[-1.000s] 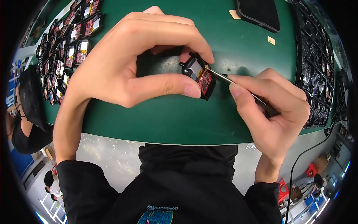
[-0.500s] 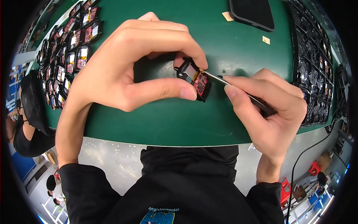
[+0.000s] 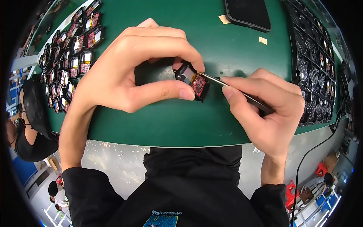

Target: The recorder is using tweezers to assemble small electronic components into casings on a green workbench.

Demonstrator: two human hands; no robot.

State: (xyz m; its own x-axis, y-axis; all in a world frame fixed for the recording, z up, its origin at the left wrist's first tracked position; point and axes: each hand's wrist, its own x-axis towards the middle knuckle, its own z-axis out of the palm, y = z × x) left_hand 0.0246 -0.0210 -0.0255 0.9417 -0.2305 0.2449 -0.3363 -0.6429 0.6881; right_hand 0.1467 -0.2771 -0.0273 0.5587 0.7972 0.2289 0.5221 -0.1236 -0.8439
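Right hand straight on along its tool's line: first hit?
The open black device in the left hand. The right hand's thin metal tool has its tip at or just above the device's edge; depth is unclear.

We see a plain green surface (image 3: 170, 128), a black casing (image 3: 202, 94) with a red circuit board (image 3: 199, 85) and silvery-grey block (image 3: 188, 73), a silver-tipped dark tool (image 3: 247, 97), a black phone (image 3: 248, 14), a cream paper square (image 3: 263, 40) and a grey floor (image 3: 121, 162) speckled white.
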